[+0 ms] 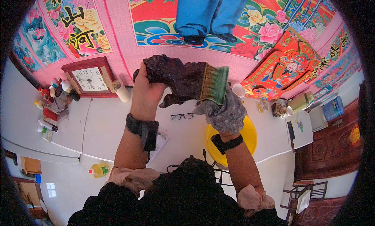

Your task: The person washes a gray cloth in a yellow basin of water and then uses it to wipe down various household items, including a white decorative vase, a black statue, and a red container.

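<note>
A dark brown sculpted figurine (178, 75) with a ridged green and tan base (215, 84) is held up sideways over the white table. My left hand (148, 90) grips its dark end, thumb on the near side and fingers mostly hidden behind it. At the green base, a wet-looking grey cloth (228, 113) covers my right hand (227, 126), pressed against the lower edge; the fingers are hidden. A yellow basin (250, 132) stands below my right hand and forearm. Black-framed eyeglasses (182, 116) lie on the table between my arms.
A framed clock (90, 79) and a whitish cylindrical container (121, 91) stand by the wall at left, near clustered bottles (55, 94). Paper (159, 144) lies beside my left forearm. A white cup (239, 90) and small jars are at right. An oil bottle (99, 170) is on the floor.
</note>
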### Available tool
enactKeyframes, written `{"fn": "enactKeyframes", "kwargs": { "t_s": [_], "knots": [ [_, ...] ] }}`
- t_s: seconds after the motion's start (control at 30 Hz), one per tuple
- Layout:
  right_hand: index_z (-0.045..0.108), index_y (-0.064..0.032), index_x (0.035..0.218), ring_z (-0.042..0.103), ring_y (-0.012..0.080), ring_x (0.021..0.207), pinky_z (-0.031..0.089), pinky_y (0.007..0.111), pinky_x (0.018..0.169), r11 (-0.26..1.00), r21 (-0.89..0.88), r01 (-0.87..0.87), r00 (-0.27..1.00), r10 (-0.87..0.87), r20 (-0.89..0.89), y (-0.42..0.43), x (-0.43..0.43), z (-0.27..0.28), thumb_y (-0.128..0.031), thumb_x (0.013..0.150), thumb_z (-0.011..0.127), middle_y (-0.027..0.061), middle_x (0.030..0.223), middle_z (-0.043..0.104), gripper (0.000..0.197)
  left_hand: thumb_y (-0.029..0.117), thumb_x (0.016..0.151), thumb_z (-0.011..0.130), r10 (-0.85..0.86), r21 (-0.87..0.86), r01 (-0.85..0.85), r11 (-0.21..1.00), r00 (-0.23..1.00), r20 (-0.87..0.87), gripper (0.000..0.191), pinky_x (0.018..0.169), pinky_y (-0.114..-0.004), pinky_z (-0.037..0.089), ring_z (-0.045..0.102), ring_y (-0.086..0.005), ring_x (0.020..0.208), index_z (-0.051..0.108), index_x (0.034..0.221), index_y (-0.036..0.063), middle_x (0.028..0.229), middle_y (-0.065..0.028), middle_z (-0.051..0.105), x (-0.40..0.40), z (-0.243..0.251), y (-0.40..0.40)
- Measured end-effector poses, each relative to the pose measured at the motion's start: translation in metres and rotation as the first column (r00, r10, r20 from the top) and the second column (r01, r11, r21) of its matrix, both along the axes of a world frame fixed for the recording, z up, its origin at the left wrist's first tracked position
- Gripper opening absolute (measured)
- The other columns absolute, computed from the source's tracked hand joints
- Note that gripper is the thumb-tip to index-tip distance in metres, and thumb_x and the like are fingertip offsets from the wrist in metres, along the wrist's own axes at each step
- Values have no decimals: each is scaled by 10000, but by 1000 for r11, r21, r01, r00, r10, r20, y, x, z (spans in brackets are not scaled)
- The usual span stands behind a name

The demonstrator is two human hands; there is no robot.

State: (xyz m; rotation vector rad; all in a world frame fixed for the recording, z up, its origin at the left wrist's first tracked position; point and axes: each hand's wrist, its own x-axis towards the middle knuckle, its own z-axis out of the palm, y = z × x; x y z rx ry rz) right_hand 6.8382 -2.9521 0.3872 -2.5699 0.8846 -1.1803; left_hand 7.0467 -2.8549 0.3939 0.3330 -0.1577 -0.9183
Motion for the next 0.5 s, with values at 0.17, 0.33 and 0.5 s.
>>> {"fn": "enactKeyframes", "kwargs": {
  "t_s": [0.17, 0.33, 0.5],
  "knots": [
    [595, -67, 1099, 646, 288, 826, 525, 344, 743, 967, 193, -164, 977, 186, -103, -13, -1, -18, -246, 775, 667, 105, 969, 655, 377, 325, 995, 323, 199, -45, -195, 980, 977, 83, 423, 999, -459, 390, 559, -287, 1065, 510, 1153, -19, 1155, -145, 582, 45, -9, -1],
    [564, -67, 1174, 624, 180, 933, 505, 280, 805, 508, 483, -713, 663, 265, 700, -93, -49, -89, -112, 817, 607, 52, 1088, 630, 363, 299, 937, 510, 387, 156, -538, 828, 751, 535, 316, 845, -337, 471, 579, -194, 962, 568, 1040, 6, 1009, -88, 611, 36, -28, -33],
    [559, -1, 1133, 616, 201, 930, 524, 304, 789, 975, 163, -153, 971, 117, 210, -55, -48, -50, -161, 847, 591, 114, 1081, 609, 330, 168, 807, 708, 263, 133, -665, 735, 460, 848, 270, 800, -296, 458, 558, -153, 878, 562, 995, 40, 934, -81, 605, 34, -109, -69]
  ]
}}
